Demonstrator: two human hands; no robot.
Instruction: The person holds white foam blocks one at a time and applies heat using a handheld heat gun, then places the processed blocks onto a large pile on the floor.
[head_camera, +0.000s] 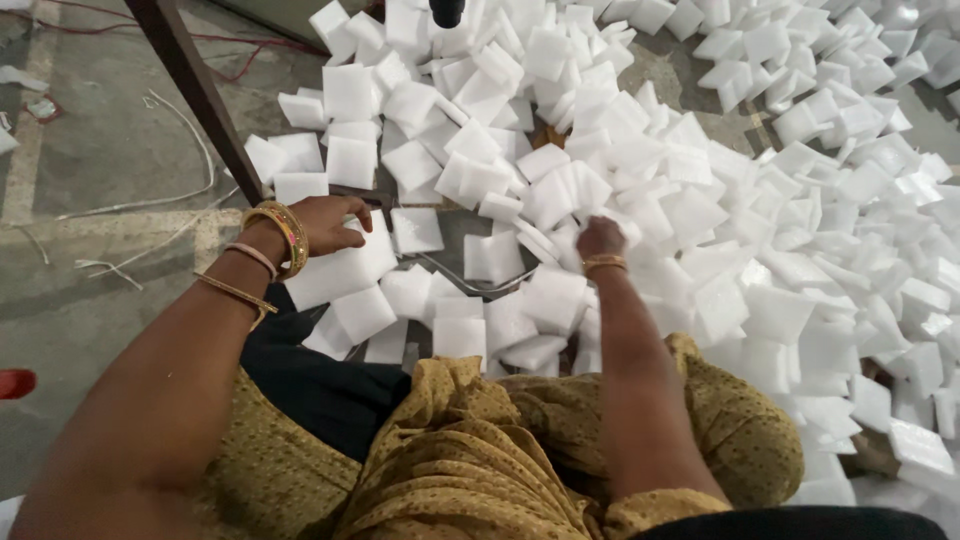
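Note:
My left hand (330, 222), with bangles at the wrist, grips a small stack of white foam squares (345, 272) at the pile's left edge. My right hand (599, 238) reaches down into the big heap of white foam squares (640, 180); its fingers are buried among the pieces, so its hold is hidden. More loose foam squares (455, 325) lie between the two hands, close to my lap.
A dark slanted metal bar (195, 90) crosses the upper left. White cords (190, 150) lie on the bare concrete floor to the left. The foam heap spreads over the whole right side. My yellow-brown garment (470, 450) fills the foreground. A red object (15, 382) sits at far left.

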